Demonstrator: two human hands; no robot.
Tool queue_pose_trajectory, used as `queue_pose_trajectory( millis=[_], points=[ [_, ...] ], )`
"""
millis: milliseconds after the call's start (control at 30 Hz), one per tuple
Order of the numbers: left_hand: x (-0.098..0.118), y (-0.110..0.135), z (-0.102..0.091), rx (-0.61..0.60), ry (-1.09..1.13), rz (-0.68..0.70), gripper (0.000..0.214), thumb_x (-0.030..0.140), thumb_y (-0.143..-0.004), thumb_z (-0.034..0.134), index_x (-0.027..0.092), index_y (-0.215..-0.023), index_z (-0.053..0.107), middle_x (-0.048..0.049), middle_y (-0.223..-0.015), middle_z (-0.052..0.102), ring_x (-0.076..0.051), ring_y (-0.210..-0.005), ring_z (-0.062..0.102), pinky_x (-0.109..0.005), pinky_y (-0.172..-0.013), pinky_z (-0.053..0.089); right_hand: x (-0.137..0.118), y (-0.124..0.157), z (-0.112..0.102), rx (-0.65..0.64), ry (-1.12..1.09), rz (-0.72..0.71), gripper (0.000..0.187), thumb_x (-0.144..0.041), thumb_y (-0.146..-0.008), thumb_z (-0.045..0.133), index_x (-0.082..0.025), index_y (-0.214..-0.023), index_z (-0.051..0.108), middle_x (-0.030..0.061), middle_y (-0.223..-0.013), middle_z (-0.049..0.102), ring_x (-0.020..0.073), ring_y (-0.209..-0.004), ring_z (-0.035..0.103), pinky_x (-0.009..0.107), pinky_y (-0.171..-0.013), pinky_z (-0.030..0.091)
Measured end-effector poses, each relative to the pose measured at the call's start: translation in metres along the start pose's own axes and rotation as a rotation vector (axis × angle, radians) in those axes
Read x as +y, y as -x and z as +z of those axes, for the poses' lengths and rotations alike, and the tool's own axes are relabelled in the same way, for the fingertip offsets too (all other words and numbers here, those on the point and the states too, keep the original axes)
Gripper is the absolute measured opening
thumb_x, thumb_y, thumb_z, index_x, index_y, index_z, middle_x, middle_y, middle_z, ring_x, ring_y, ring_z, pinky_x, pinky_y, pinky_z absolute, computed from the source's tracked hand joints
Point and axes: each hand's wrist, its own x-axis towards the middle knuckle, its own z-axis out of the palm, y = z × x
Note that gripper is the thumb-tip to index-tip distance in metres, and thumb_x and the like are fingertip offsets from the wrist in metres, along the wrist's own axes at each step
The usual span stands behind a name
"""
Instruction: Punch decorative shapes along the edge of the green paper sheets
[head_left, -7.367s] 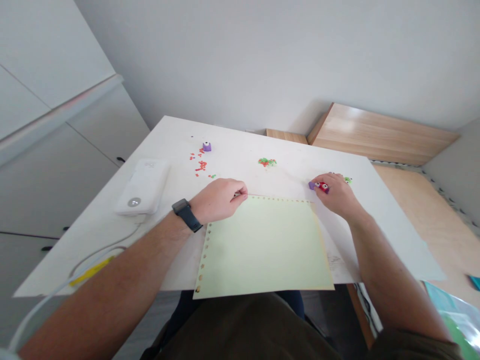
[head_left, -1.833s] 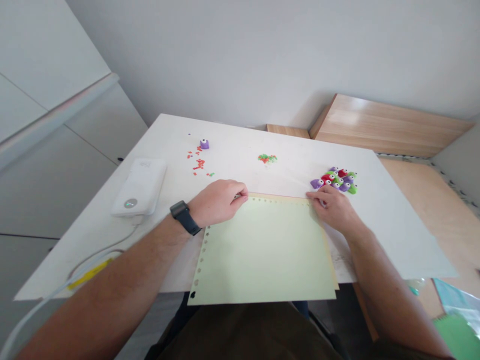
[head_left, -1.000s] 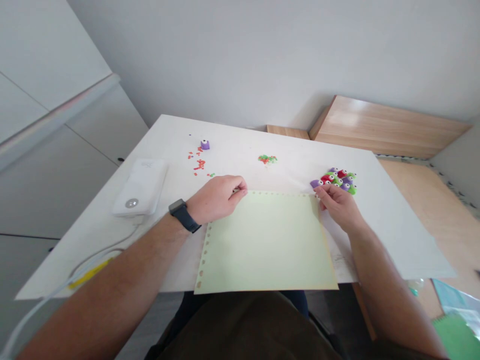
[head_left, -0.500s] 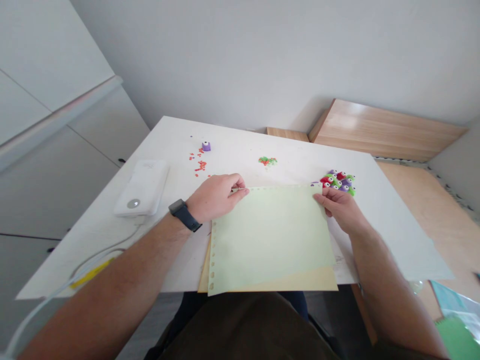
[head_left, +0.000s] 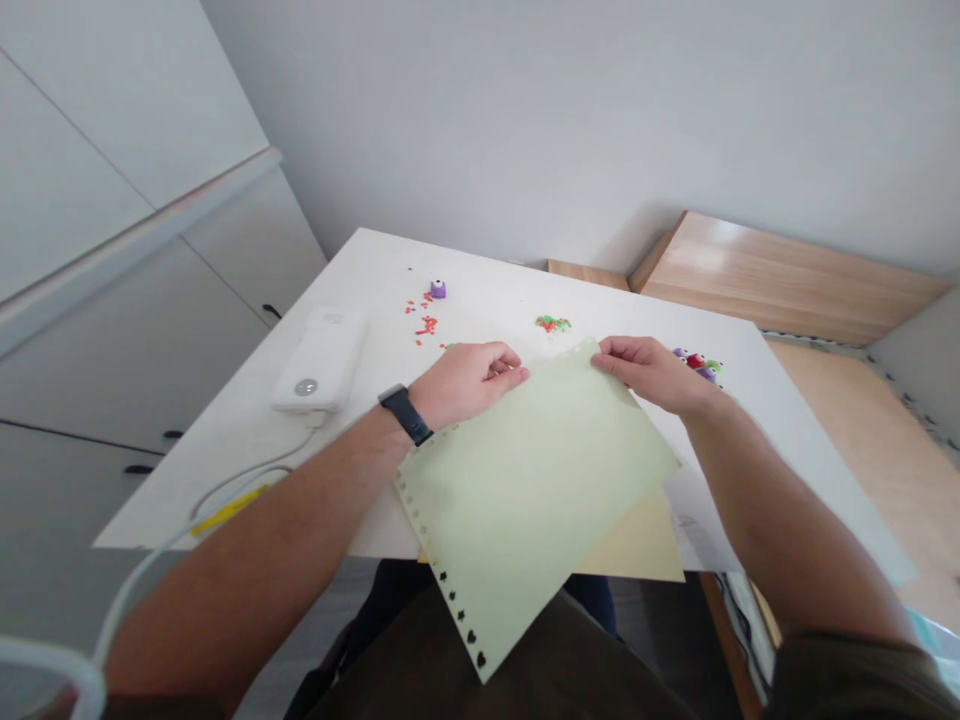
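A pale green sheet of paper [head_left: 525, 480] lies tilted in front of me, with small shaped holes punched along its left edge and some along its top edge. My left hand [head_left: 476, 380], wearing a dark watch [head_left: 405, 413], pinches the top edge near its middle. At the top right corner, my right hand [head_left: 649, 372] grips the sheet between thumb and fingers. Under it shows a yellow sheet [head_left: 637, 540]. The lowest corner of the green sheet hangs past the table edge over my lap.
On the white table [head_left: 480, 270] stands a small purple eye-topped punch [head_left: 438, 289] near red paper bits [head_left: 427, 325]. Green and red bits [head_left: 553, 323] form another pile. Several colourful punches [head_left: 697, 362] sit behind my right hand. A white cabled device [head_left: 319, 365] lies left.
The green sheet has turned anticlockwise, its lower left corner swinging down over my lap. My right hand has moved left and up with its corner. The view has shifted slightly.
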Motion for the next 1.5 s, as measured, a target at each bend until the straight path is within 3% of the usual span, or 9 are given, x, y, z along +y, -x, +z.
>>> queue_pose_trajectory(
  millis=[200,433,733,867,967,1133,1300,1367,1500],
  points=[
    [0.003,-0.004,-0.001,-0.003,-0.195,0.016,0.038,0.05,-0.095,0.052,0.02,-0.074,0.06,0.001,-0.063,0.06,-0.015,-0.059,0.052,-0.028,-0.056,0.034,-0.037,-0.046,0.015,-0.145,0.185,-0.064,0.038,-0.06,-0.086,0.068,-0.022,-0.088,0.07,0.001,-0.075,0.068,0.0153,-0.062,0.057,0.029,-0.056,0.045],
    [0.001,-0.006,-0.006,0.0,-0.229,-0.117,0.034,0.044,-0.096,0.049,0.02,-0.075,0.061,-0.0027,-0.071,0.067,-0.018,-0.065,0.059,-0.03,-0.059,0.037,-0.056,-0.107,0.039,0.166,0.604,-0.304,0.029,-0.044,-0.09,0.066,-0.022,-0.106,0.073,0.0053,-0.091,0.073,0.0196,-0.079,0.062,0.036,-0.074,0.05],
    [-0.005,-0.007,0.001,-0.025,-0.324,-0.141,0.042,0.044,-0.098,0.044,0.018,-0.072,0.066,-0.0102,-0.074,0.071,-0.024,-0.068,0.064,-0.035,-0.062,0.039,-0.07,-0.182,0.108,0.104,0.864,-0.334,0.044,-0.036,-0.092,0.068,-0.015,-0.13,0.063,0.014,-0.118,0.072,0.026,-0.102,0.066,0.04,-0.095,0.048],
    [-0.007,-0.007,0.004,-0.037,-0.343,-0.144,0.044,0.043,-0.099,0.041,0.017,-0.075,0.069,-0.0133,-0.08,0.073,-0.026,-0.073,0.067,-0.037,-0.064,0.041,-0.067,-0.218,0.128,0.107,0.895,-0.327,0.054,-0.037,-0.095,0.065,-0.013,-0.142,0.055,0.0194,-0.136,0.065,0.0305,-0.118,0.062,0.043,-0.104,0.044],
    [-0.006,-0.007,0.005,-0.045,-0.35,-0.148,0.045,0.042,-0.099,0.041,0.017,-0.078,0.071,-0.0151,-0.082,0.074,-0.028,-0.077,0.069,-0.038,-0.065,0.043,-0.065,-0.235,0.137,0.092,0.905,-0.321,0.047,-0.038,-0.095,0.063,-0.015,-0.137,0.061,0.018,-0.133,0.068,0.0305,-0.116,0.063,0.042,-0.102,0.044],
    [-0.006,-0.007,0.007,-0.049,-0.356,-0.147,0.044,0.041,-0.099,0.042,0.017,-0.079,0.072,-0.0169,-0.086,0.075,-0.03,-0.081,0.071,-0.039,-0.067,0.045,-0.064,-0.242,0.142,0.112,0.894,-0.312,0.03,-0.034,-0.095,0.063,-0.017,-0.119,0.069,0.0143,-0.119,0.074,0.0272,-0.107,0.064,0.039,-0.095,0.044],
    [-0.006,-0.006,0.008,-0.057,-0.358,-0.132,0.042,0.041,-0.098,0.043,0.017,-0.079,0.072,-0.0166,-0.087,0.075,-0.03,-0.083,0.071,-0.039,-0.07,0.046,-0.073,-0.229,0.124,0.162,0.843,-0.33,0.027,-0.034,-0.096,0.059,-0.017,-0.116,0.066,0.0119,-0.112,0.075,0.0245,-0.1,0.065,0.038,-0.089,0.046],
    [-0.006,-0.006,0.007,-0.06,-0.355,-0.126,0.041,0.041,-0.098,0.043,0.017,-0.079,0.071,-0.0161,-0.087,0.075,-0.03,-0.083,0.07,-0.039,-0.07,0.046,-0.079,-0.216,0.111,0.231,0.786,-0.357,0.028,-0.036,-0.098,0.055,-0.017,-0.117,0.062,0.011,-0.112,0.073,0.0232,-0.098,0.064,0.038,-0.088,0.047],
    [-0.006,-0.006,0.007,-0.05,-0.33,-0.116,0.038,0.039,-0.098,0.044,0.018,-0.081,0.07,-0.0137,-0.087,0.075,-0.028,-0.081,0.07,-0.037,-0.07,0.046,-0.081,-0.168,0.083,0.341,0.392,-0.417,0.025,-0.038,-0.094,0.06,-0.02,-0.111,0.057,0.0058,-0.101,0.072,0.0181,-0.085,0.065,0.035,-0.081,0.051]
  ],
)
